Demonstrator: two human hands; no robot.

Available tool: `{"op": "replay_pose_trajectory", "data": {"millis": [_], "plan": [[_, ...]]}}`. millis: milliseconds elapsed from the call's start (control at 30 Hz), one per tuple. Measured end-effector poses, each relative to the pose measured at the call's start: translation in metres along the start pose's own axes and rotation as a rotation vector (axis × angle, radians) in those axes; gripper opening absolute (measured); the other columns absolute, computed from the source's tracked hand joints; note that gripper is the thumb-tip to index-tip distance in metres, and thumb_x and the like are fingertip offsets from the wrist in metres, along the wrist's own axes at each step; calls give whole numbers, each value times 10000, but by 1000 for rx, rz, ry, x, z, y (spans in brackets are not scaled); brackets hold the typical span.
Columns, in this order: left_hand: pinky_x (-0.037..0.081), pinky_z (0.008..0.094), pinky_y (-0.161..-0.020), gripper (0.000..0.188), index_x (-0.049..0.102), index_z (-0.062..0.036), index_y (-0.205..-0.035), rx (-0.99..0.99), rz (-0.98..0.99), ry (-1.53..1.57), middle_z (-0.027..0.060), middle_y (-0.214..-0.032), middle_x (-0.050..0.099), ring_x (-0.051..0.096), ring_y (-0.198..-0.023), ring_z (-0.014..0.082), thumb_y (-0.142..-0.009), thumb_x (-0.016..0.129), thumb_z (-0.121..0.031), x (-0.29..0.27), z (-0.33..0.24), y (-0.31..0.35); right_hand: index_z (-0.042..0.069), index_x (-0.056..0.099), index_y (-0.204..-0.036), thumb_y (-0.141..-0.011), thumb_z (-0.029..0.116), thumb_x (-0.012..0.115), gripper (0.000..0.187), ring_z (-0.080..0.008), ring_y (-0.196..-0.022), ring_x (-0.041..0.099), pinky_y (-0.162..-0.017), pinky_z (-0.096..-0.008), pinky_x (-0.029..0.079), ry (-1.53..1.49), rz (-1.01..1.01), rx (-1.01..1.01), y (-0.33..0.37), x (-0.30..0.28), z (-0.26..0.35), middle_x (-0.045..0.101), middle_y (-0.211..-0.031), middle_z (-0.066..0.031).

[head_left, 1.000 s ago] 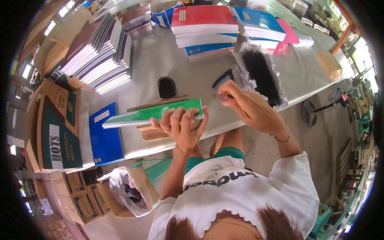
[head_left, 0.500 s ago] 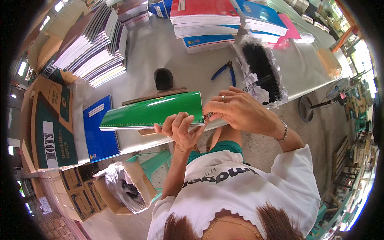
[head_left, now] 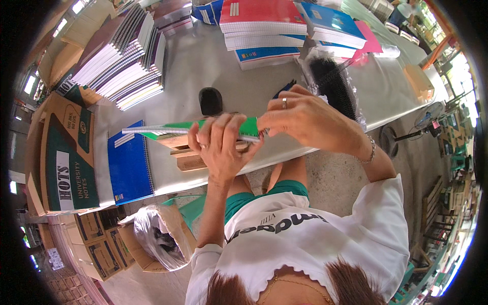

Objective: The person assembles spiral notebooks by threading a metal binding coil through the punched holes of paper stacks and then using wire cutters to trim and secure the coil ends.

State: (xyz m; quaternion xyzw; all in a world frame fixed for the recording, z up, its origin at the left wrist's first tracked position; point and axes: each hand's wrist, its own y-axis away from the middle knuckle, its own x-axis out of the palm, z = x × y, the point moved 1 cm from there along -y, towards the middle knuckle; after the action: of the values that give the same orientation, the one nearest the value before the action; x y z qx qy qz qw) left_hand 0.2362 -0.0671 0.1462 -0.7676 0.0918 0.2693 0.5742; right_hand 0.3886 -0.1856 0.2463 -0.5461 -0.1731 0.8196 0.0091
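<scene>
A green-covered notebook point(head_left: 250, 125) is held above the table edge, tilted so that its page edges show. My left hand point(head_left: 221, 140) is wrapped round its near side, thumb toward the right end. My right hand point(head_left: 305, 119) pinches the dark spiral wire point(head_left: 262, 133) at the notebook's right corner; the fingers partly cover it. Below the notebook lies a wooden block point(head_left: 192, 160). Blue-handled pliers point(head_left: 284, 89) lie behind my right hand, mostly hidden by it. A blue spiral notebook point(head_left: 131, 170) rests at the left.
A tray of black spiral wires point(head_left: 333, 84) stands to the right, with a rounded black object point(head_left: 210, 101) at mid-table. Stacked spiral notebooks point(head_left: 122, 61) are far left, red point(head_left: 262, 15) and blue notebooks point(head_left: 333, 23) at the back. A carton point(head_left: 66, 157) borders the left edge.
The green notebook has tipped, its cover turned away and its page edges now showing. My left hand has moved up over it, uncovering the wooden block. My right hand stays at the corner.
</scene>
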Motion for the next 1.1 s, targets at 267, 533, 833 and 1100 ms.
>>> {"op": "replay_pose_trajectory", "data": {"millis": [267, 533, 833, 1100], "plan": [[331, 416, -890, 277, 634, -155, -940, -4, 216, 92, 16, -898, 591, 543, -862, 229, -735, 750, -302, -5, 1, -67, -8, 614, -1041, -908, 67, 586, 155, -257, -760, 628, -676, -343, 484, -426, -299, 126, -11, 10, -32, 660, -872, -135], [345, 420, -874, 267, 618, -147, -968, 45, 281, 94, 25, -902, 596, 547, -889, 248, -810, 709, -342, 1, 7, -77, -20, 596, -1067, -937, 83, 565, 168, -197, -693, 562, -662, -296, 466, -408, -289, 246, -18, 15, -42, 633, -804, -114], [347, 420, -888, 264, 644, -141, -975, 30, 285, 115, 25, -926, 631, 568, -872, 251, -813, 717, -336, 0, 5, -78, -16, 592, -1048, -885, 51, 626, 180, -241, -760, 626, -680, -328, 469, -417, -277, 193, -19, 8, -43, 645, -878, -141], [358, 428, -882, 293, 625, -138, -1022, 43, 324, 55, 37, -958, 626, 572, -866, 268, -838, 672, -360, -4, 3, -78, -17, 580, -1007, -900, 56, 574, 130, -386, -869, 608, -739, -415, 468, -212, -355, 122, -20, 16, -42, 650, -906, -166]]}}
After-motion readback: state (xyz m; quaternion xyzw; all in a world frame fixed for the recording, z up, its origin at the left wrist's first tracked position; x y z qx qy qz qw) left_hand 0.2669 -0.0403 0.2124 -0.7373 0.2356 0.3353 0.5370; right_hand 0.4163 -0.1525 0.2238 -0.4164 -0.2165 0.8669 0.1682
